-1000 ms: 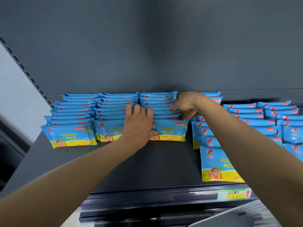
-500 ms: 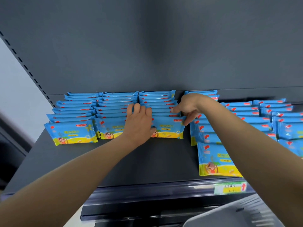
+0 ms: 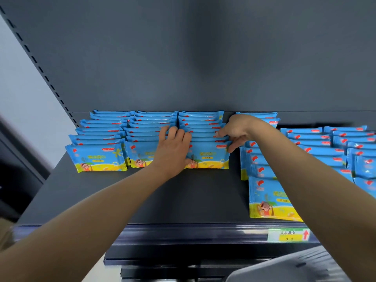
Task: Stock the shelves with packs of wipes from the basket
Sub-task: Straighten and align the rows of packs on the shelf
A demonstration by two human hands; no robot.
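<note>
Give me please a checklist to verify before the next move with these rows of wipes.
1. Left hand flat across second row and third row: ok.
2. Right hand at third row's right edge: ok; firm grip: cannot tell.
3. First row front level with these two: ok.
4. Fourth row level with them: not ok, it reaches nearer the front of the shelf.
5. Packs in basket: cannot tell.

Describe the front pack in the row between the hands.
The front pack is a glossy pouch, blue above, yellow below, with a cartoon figure and a red strip. It leans back on the packs behind, bottom edge on the dark shelf. The left hand covers its left part; the right hand touches its upper right corner with one finger.
</note>
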